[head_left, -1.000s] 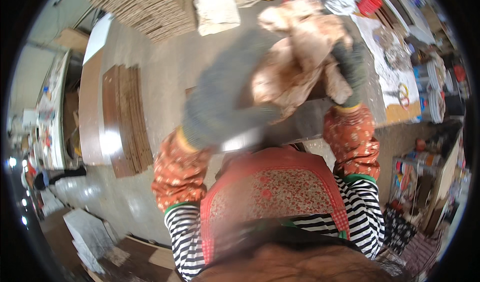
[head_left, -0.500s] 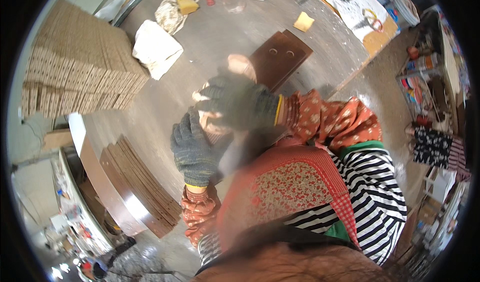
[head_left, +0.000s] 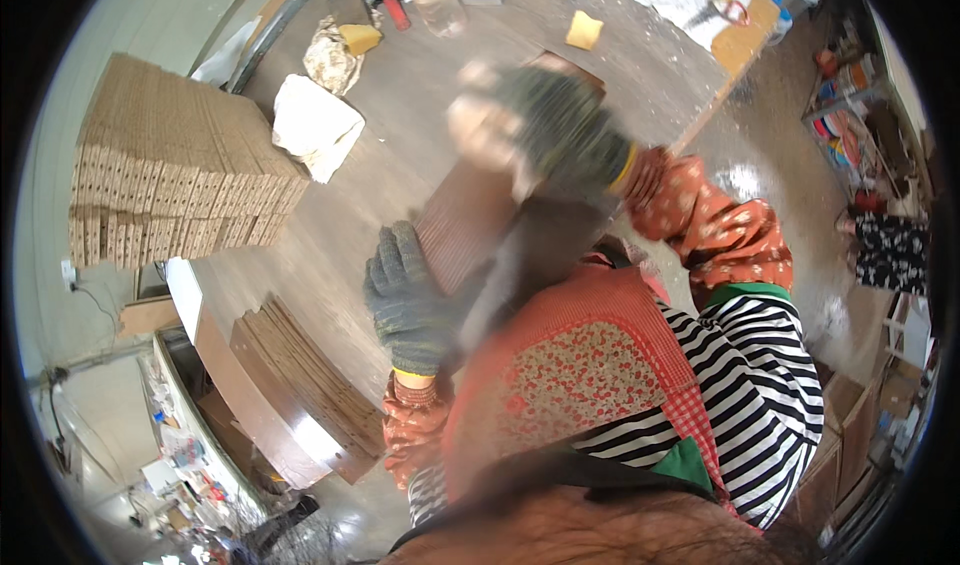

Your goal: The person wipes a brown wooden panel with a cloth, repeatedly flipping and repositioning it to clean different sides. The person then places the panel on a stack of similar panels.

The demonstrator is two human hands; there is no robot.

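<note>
A dark brown board with fine stripes lies slanting in front of me; its near part is smeared by motion. My left hand, in a dark grey knit glove with a yellow cuff, grips the board's left edge, its fingers stretched along that side and the thumb blurred. My right hand, gloved alike, is over the board's far end and blurred. It is closed on a pale, crumpled thing that looks like a rag. Behind the right hand, another brown board is mostly hidden.
A tall stack of brown boards stands at the left, with more boards nearer me. White cloth, a stained rag, yellow sponge pieces, a clear bottle and scissors lie farther back.
My right hand has swept up and right along the board with the pale rag, uncovering the striped surface. My left hand stays near the board's left edge. The whole view has shifted slightly.
</note>
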